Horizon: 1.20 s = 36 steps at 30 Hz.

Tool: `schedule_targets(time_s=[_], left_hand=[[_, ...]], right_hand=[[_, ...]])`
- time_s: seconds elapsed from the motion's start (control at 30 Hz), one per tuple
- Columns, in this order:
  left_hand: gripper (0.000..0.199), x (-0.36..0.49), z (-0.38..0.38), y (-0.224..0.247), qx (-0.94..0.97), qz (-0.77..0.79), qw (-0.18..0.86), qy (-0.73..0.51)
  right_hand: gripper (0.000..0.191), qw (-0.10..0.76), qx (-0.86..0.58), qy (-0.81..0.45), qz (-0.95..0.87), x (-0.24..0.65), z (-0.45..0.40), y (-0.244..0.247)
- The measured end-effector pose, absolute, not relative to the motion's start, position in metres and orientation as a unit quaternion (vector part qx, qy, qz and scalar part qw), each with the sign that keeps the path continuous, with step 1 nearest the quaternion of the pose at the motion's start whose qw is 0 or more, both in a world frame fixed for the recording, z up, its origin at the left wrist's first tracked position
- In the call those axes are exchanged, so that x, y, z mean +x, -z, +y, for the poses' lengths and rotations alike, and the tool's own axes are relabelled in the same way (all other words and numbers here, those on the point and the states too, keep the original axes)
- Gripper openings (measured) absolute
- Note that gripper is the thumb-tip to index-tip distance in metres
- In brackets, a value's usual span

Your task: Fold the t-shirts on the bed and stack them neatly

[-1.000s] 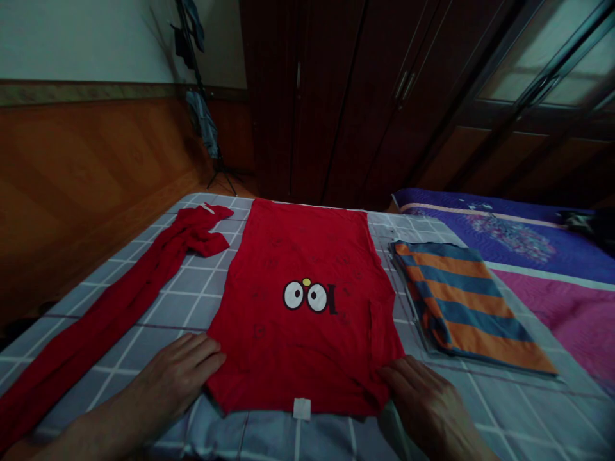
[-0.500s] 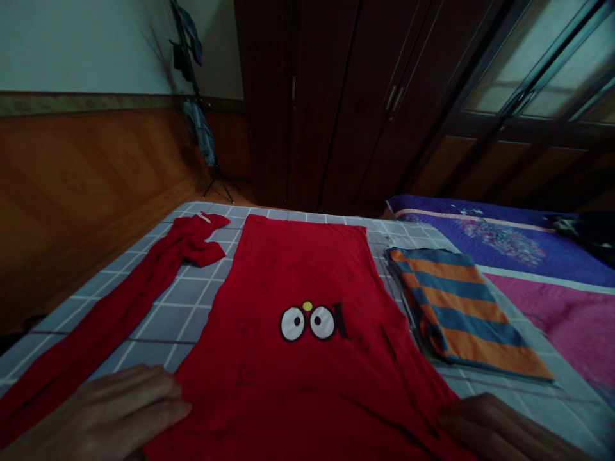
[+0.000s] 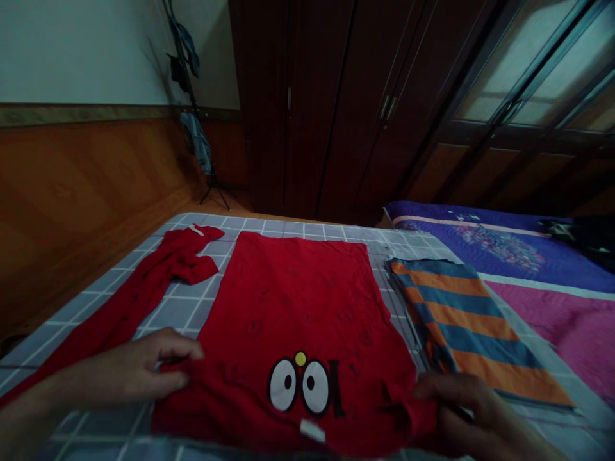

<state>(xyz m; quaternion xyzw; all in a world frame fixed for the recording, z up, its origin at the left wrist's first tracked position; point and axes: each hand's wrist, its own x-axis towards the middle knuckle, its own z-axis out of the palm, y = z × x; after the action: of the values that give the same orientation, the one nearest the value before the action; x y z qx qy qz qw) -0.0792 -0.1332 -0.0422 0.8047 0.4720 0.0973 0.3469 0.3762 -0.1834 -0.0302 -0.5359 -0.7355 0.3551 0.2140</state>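
A red shirt [image 3: 293,288] with a printed pair of cartoon eyes lies spread in front of me. Its near end is bunched and lifted, and a small white label shows at that edge. My left hand [image 3: 139,368] pinches the cloth at the near left corner. At the near right side, my right hand [image 3: 475,406] is closed on the shirt's edge, with some fingers in shadow. Left of the shirt lies a long red garment [image 3: 129,291], stretched out and rumpled. To the right rests a folded orange and blue striped garment [image 3: 475,314].
A grey checked sheet [image 3: 187,310] covers the bed under the clothes. Beyond it on the right is a purple and pink bedspread [image 3: 480,240] with dark cloth on it. Dark wardrobe doors [image 3: 327,121] stand behind, and a coat stand [image 3: 192,109] is in the corner.
Both hands have moved inward and up, taking hold of the shirt. Its near end has been lifted and gathered, and the printed eyes now sit lower and look larger.
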Motion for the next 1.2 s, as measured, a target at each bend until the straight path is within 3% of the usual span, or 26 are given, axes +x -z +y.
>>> schedule_targets(time_s=[0.1,0.27,0.43,0.67,0.97,1.2], left_hand=[[0.017,-0.076,-0.072,0.026,0.730,0.454,0.499,-0.112],[0.021,-0.070,0.023,0.023,0.628,0.441,0.600,-0.226],[0.031,-0.059,0.101,0.048,0.581,0.443,0.618,-0.290],[0.037,-0.048,0.130,0.106,0.510,0.478,0.625,-0.347],[0.035,-0.048,0.133,0.093,0.490,0.463,0.601,-0.429],[0.038,-0.048,0.137,0.103,0.485,0.462,0.597,-0.441]], right_hand=[[0.018,0.194,-0.552,-0.486,-0.650,0.376,-0.132,0.008],[0.010,0.237,-0.557,-0.541,-0.583,0.379,-0.028,-0.015],[0.007,0.245,-0.568,-0.529,-0.581,0.382,0.068,0.017],[0.027,0.262,-0.578,-0.530,-0.562,0.391,0.099,0.079],[0.020,0.352,-0.600,-0.470,-0.543,0.388,0.102,0.087],[0.020,0.367,-0.633,-0.393,-0.557,0.381,0.108,0.099]])
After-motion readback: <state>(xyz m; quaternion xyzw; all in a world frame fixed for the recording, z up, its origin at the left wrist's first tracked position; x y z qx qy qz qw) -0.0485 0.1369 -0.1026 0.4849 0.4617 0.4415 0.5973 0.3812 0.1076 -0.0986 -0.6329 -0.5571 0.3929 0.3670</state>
